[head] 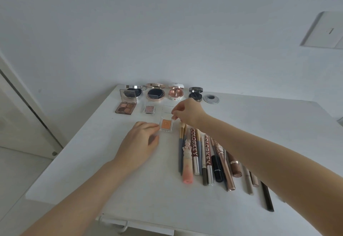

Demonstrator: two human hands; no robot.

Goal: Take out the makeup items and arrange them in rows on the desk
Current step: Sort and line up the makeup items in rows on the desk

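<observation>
On the white surface [241, 117], nearest to the person at about 4 o'clock, a row of long items lies side by side: a black pencil [267, 196], a brown lipstick [235, 167], two tubes printed COLORKEY [194, 148], a pink tube with a rabbit figure [187, 165] and thin brushes [181, 143]. The right forearm crosses above the far part of this row.

At the middle, the left hand [138, 146] rests with its fingers bent, and its fingertips touch the left edge of a small orange eyeshadow case [165, 124]. The case is open. The right hand [187, 112], at about 1 o'clock from the case, pinches the clear lid [168, 111] between thumb and fingers; the lid stands up behind the orange pan.

Further away, at 11 o'clock from the case, lie a small pink glitter eyeshadow [149, 109] and an open brown four-colour palette [127, 104]. At the far edge, near the wall at 12 o'clock, stands a row of open round compacts: a silver one [134, 91], a rose-gold one [155, 92], a white and pink one [176, 92] and a small dark one [195, 92]. Just right of it lies a flat silver round lid [211, 98].
</observation>
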